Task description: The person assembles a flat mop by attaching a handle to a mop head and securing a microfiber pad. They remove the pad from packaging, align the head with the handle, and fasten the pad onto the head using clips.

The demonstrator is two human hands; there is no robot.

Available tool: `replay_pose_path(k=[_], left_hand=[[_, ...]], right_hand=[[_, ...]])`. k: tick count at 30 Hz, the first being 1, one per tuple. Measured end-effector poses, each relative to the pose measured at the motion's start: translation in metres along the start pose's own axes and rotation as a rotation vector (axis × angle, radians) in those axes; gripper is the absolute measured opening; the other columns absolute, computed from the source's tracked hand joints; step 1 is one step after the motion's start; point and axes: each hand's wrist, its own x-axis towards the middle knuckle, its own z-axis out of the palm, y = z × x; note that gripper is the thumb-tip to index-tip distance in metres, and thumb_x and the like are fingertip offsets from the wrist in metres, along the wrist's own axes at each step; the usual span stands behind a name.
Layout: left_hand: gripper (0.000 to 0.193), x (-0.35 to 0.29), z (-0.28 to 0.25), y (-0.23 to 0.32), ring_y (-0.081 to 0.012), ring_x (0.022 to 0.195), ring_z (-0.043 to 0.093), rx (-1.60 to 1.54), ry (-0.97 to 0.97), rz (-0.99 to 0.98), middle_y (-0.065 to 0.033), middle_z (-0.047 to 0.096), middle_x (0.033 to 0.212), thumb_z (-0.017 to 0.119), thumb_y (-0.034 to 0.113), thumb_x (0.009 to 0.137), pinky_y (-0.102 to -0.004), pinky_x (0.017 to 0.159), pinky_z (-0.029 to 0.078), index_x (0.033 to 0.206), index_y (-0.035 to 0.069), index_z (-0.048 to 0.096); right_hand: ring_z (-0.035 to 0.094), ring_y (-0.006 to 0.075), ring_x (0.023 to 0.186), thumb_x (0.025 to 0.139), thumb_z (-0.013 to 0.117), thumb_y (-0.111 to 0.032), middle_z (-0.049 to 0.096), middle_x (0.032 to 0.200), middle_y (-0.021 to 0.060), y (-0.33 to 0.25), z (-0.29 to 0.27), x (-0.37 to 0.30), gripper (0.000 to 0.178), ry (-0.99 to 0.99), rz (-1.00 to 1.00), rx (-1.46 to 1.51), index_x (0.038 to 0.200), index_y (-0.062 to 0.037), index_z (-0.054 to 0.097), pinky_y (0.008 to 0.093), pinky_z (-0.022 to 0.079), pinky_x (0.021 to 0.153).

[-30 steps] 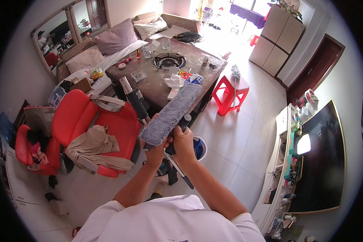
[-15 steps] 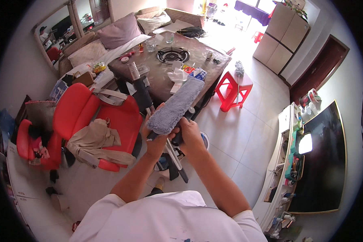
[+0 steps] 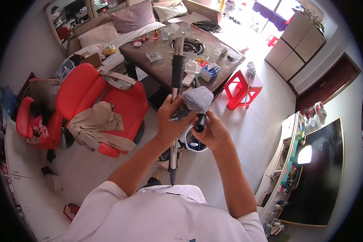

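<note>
Desk: one, brown-topped, with one round burner; its near edge is partly hidden.
Red chair: left of the desk, a beige garment over part of the seat.
Red stools: two, one just right of the desk, one far beyond it, washed out by glare.
Pole: one, silver with a black sleeve, before the desk's near edge.
Bucket: one, white, on the floor at the desk's near side, partly covered.
Left grip: near side of the desk, wrapped around the pole; whether it also clasps the pad cannot be told.
Right grip: near side of the desk, clamped on a black tubular handle.
Pad: one, grey, fluffy, seen rounded, at the desk's near edge; its join with the handle is hidden.
</note>
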Motion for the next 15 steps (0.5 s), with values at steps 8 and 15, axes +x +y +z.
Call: replay_pose_path(k=[8,15], left_hand=[[0.026,0.01,-0.002,-0.023,-0.0066,0.054,0.055,-0.436,0.249,-0.536,-0.0024,0.06,0.071,0.072,0.019,0.074,-0.0174,0.042,0.046,0.089,0.0,0.06],[0.024,0.009,-0.016,-0.024,-0.0124,0.061,0.061,-0.575,0.224,-0.654,-0.0049,0.061,0.079,0.065,0.018,0.08,-0.0244,0.043,0.053,0.095,0.002,0.058]], right_hand=[[0.065,0.0226,0.077,0.091,0.049,-0.026,0.059,0.101,0.0152,0.013,-0.011,-0.015,0.04,0.215,-0.292,-0.692,0.12,0.0006,0.044,0.0285,0.056,0.054],[0.065,0.0205,0.074,0.09,0.052,-0.019,0.061,0.098,0.016,0.025,-0.011,-0.002,0.036,0.226,-0.495,-0.698,0.121,-0.0042,0.044,0.0272,0.055,0.052]])
